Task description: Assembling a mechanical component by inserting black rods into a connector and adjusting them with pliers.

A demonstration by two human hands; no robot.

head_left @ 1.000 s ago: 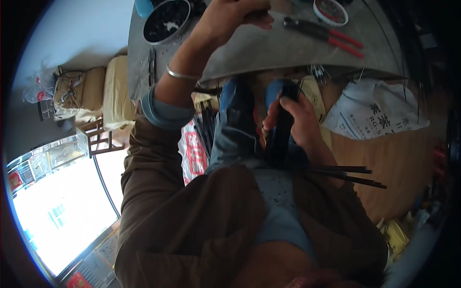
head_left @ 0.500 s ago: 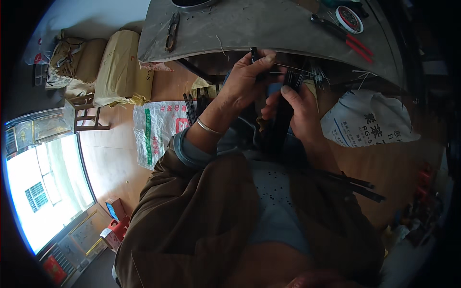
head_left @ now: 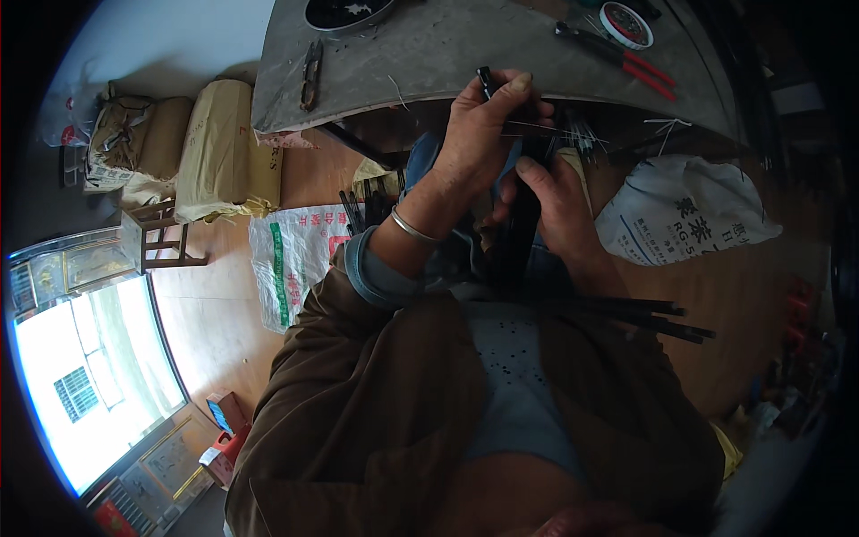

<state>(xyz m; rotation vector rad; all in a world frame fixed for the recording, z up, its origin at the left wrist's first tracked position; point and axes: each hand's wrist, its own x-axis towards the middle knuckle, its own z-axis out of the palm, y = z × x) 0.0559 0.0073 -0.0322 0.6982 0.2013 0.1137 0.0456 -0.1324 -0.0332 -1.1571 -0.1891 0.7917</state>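
My left hand (head_left: 483, 125), with a metal bangle on its wrist, is closed around a short black rod-like handle (head_left: 485, 82); its far end is hidden by the fingers. Just to the right, my right hand (head_left: 557, 199) grips a bundle of dark, slim strips (head_left: 517, 234) that runs down over my lap. Fine pale wires (head_left: 565, 132) stretch across from the left fingers, over the top of the bundle. Whether the wires are fixed to the strips, I cannot tell.
Ahead, the grey table (head_left: 429, 63) carries small snips (head_left: 311, 76), red-handled pliers (head_left: 617, 59), a round tin (head_left: 626, 25) and a dark bowl (head_left: 349, 12). A white sack (head_left: 684, 210) lies at right, wrapped bundles (head_left: 215, 152) at left. Dark sticks (head_left: 653, 318) jut out beside my waist.
My left hand has moved up and slightly right with the black handle, and its forearm is stretched further forward. The right hand keeps its hold on the strips. The view has shifted slightly.
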